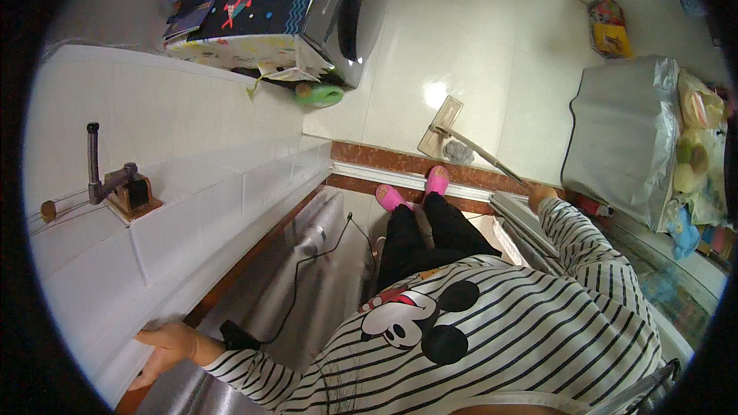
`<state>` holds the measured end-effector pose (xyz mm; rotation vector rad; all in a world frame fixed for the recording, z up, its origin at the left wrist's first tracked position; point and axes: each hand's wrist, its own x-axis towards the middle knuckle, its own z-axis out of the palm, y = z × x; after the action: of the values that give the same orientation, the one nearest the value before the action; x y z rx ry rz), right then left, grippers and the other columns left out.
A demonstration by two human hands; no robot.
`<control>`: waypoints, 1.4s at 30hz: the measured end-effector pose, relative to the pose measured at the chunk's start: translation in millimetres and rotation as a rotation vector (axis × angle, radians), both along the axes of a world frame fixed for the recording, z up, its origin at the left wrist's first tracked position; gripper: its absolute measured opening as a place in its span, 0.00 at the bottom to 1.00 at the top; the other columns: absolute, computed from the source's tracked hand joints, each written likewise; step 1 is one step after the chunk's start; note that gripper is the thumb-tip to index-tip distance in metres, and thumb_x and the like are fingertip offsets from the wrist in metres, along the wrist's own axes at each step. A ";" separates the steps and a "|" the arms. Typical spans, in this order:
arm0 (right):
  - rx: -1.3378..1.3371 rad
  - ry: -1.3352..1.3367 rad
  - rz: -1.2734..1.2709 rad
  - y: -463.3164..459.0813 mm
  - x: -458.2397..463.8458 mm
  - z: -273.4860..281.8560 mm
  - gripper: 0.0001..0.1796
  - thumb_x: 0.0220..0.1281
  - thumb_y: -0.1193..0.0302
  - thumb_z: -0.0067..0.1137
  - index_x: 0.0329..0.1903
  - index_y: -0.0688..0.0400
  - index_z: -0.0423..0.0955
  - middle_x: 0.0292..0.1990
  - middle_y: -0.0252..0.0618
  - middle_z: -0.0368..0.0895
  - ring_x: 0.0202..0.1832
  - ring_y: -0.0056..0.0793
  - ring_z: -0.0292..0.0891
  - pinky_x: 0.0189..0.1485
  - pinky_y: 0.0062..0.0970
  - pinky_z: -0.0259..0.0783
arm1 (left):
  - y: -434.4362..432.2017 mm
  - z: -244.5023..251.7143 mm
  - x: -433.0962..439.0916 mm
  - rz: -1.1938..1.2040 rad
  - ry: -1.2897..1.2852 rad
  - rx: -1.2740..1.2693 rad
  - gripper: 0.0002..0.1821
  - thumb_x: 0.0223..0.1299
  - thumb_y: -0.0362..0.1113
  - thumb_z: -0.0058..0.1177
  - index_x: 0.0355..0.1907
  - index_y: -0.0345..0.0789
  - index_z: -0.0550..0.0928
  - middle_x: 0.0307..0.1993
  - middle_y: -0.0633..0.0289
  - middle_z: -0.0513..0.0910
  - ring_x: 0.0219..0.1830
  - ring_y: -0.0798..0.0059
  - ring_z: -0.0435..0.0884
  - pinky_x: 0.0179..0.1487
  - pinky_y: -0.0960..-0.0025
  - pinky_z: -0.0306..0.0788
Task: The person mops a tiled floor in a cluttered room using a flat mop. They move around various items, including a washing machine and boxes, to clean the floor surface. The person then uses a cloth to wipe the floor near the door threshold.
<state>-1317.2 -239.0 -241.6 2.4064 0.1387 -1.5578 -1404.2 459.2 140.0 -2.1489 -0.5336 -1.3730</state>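
My right hand (540,195) is closed around the upper part of the handle of a flat mop (484,154), at the right of the doorway. The mop's rectangular head (440,127) lies flat on the pale tiles just past the threshold, with a grey clump (459,152), perhaps lint or a rag, beside it. At the lower left, my left hand (167,346) rests against the edge of a white wall ledge (109,351); some of its fingers are hidden. A black band with a cable is at my left wrist.
Pink slippers (391,197) stand at the brown stone threshold (380,155) with its metal door track. A green plastic jug (320,95) is by the wall corner. A silver-covered box (617,138) stands at right. A crank device (130,190) sits on the left ledge; a cloth-covered appliance (259,17) stands beyond.
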 end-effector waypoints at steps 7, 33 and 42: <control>0.145 -0.152 -0.161 -1.7 36.8 56.5 0.24 0.68 0.67 0.44 0.65 0.50 0.70 0.49 0.49 0.83 0.50 0.49 0.80 0.52 0.43 0.75 | -2.5 -11.8 8.0 -0.066 -0.218 -0.139 0.54 0.59 0.43 0.60 0.71 0.20 0.38 0.65 0.32 0.51 0.64 0.44 0.59 0.67 0.49 0.57; 0.193 0.036 -0.195 41.4 -75.3 -115.5 0.19 0.70 0.58 0.47 0.54 0.54 0.77 0.42 0.42 0.85 0.42 0.41 0.80 0.49 0.47 0.73 | 8.3 -2.4 -2.2 0.266 -0.203 0.159 0.52 0.61 0.62 0.52 0.68 0.17 0.52 0.58 0.27 0.63 0.55 0.34 0.67 0.61 0.38 0.58; 0.311 0.094 -0.990 55.2 -102.9 -30.3 0.20 0.72 0.62 0.46 0.63 0.47 0.72 0.24 0.42 0.80 0.22 0.33 0.77 0.25 0.38 0.73 | -42.9 0.6 21.8 0.026 -0.271 -0.086 0.54 0.66 0.66 0.42 0.73 0.20 0.42 0.69 0.23 0.49 0.68 0.27 0.53 0.68 0.36 0.50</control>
<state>-1420.1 -183.8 -271.9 2.8135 -1.0101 -2.1341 -1382.5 416.4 140.6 -2.0247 -0.7328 -1.6658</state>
